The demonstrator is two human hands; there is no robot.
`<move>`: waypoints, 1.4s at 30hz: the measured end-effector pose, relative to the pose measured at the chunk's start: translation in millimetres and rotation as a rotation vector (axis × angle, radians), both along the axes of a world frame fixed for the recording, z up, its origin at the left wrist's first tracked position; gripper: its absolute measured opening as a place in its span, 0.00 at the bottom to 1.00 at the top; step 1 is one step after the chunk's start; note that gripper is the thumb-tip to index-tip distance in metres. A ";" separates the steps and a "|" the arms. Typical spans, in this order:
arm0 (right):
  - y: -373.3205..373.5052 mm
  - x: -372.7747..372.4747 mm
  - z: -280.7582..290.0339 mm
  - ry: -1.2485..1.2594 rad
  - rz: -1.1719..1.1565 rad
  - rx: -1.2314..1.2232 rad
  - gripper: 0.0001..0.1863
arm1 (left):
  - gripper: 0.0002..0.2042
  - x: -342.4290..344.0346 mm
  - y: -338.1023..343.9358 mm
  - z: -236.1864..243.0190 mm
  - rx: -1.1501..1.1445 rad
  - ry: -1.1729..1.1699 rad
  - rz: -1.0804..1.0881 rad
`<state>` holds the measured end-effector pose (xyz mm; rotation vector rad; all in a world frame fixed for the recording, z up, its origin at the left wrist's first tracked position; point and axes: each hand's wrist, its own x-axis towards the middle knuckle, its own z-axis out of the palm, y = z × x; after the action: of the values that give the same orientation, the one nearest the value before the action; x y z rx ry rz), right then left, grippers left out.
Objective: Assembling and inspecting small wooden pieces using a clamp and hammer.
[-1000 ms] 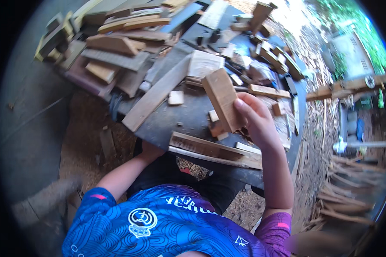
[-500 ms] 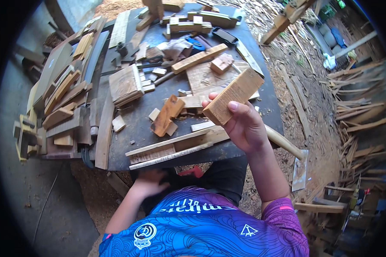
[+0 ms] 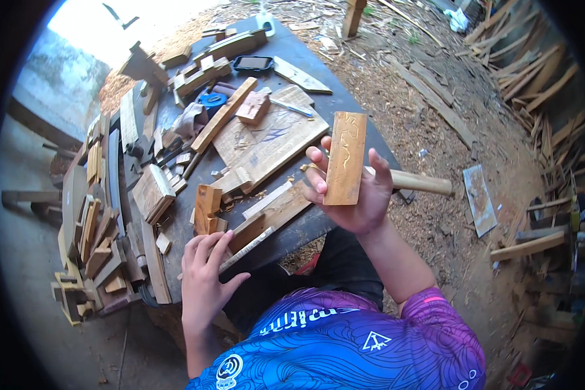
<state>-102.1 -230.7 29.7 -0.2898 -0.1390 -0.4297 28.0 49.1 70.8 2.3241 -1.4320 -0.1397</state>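
Note:
My right hand (image 3: 370,211) holds up a short brown wooden block (image 3: 346,162) above the table's right front edge. A thin, pale squiggly line runs down the block's broad face; I cannot tell what it is made of. Fingertips show at the block's left side, and the thumb stands up at its right. At the front edge my left hand (image 3: 205,276) is open, fingers stretched out beside a long wooden channel piece (image 3: 257,232). Whether it touches the channel I cannot tell. Just beyond those fingers stands a reddish-brown notched block (image 3: 208,207).
A wide board (image 3: 273,140) with pencil marks lies on the dark table (image 3: 305,55), beneath a small block (image 3: 253,107). A round wooden handle (image 3: 413,181) juts past the right edge. Stacked wood pieces (image 3: 91,227) crowd the left; a phone-like device (image 3: 253,63) lies farther back.
My left hand has risen from my lap to the table's front edge. The right hand has turned the block upright, showing the face with the squiggly line. The view has swung right.

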 end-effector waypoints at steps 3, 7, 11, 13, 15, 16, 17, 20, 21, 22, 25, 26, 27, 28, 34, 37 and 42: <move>-4.9 -6.2 -11.7 -0.080 -0.029 -0.044 0.45 | 0.38 7.4 3.2 -17.4 0.017 -0.030 0.087; -13.5 -10.9 -10.1 -0.165 -0.004 -0.069 0.49 | 0.34 10.1 -1.2 -18.3 0.017 -0.014 0.104; -12.2 -8.5 0.2 0.013 -0.087 -0.094 0.55 | 0.31 4.1 1.7 -13.6 -0.005 0.075 0.203; -18.0 -4.7 -13.7 -0.075 -0.040 -0.132 0.55 | 0.29 2.0 6.6 -7.1 -0.212 0.274 0.276; -15.1 -6.2 -9.2 -0.034 -0.010 -0.200 0.54 | 0.30 5.9 13.9 -5.4 -0.222 0.250 0.291; -8.5 -6.2 -4.3 0.149 -0.096 -0.304 0.52 | 0.31 6.6 13.6 -7.0 -0.314 0.514 0.366; -2.0 -6.6 0.4 0.326 -0.171 -0.409 0.51 | 0.32 5.8 14.3 -4.9 -0.415 0.772 0.448; 18.5 -4.9 12.5 0.395 -0.079 -0.574 0.51 | 0.28 7.2 10.7 -1.8 -0.608 1.014 0.386; 25.7 -4.3 15.1 0.454 -0.083 -0.650 0.50 | 0.26 7.6 5.3 -7.5 -0.687 1.015 0.338; 29.8 -4.3 8.2 0.416 -0.057 -0.654 0.48 | 0.25 7.7 1.8 -14.0 -0.717 1.047 0.357; 60.1 -0.3 11.5 0.424 -0.068 -0.655 0.44 | 0.25 7.1 -7.4 -20.9 -0.763 1.174 0.402; 66.9 -2.8 10.8 0.437 -0.001 -0.595 0.44 | 0.24 8.1 -9.5 -24.5 -0.784 1.351 0.390; 73.8 -4.5 3.3 0.437 0.018 -0.606 0.44 | 0.24 7.3 -11.7 -27.5 -0.804 1.528 0.371; 80.2 -6.1 -8.8 0.435 -0.092 -0.766 0.43 | 0.25 4.2 -17.0 -23.3 -0.825 1.555 0.395; 95.7 -16.9 -29.1 0.378 -0.299 -1.093 0.44 | 0.36 -1.2 -21.9 -19.3 -0.908 1.414 0.211; 101.9 -20.5 -34.5 0.383 -0.199 -0.983 0.46 | 0.35 -0.3 -23.0 -17.2 -0.916 1.281 0.253; 110.6 -18.0 -59.9 0.334 -0.147 -0.703 0.43 | 0.40 6.0 -42.1 -18.2 -0.912 1.325 0.179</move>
<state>-120.1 -120.1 -30.1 -1.0617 0.0654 -0.4621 34.0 7.0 52.6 1.0843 -0.4044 -0.6521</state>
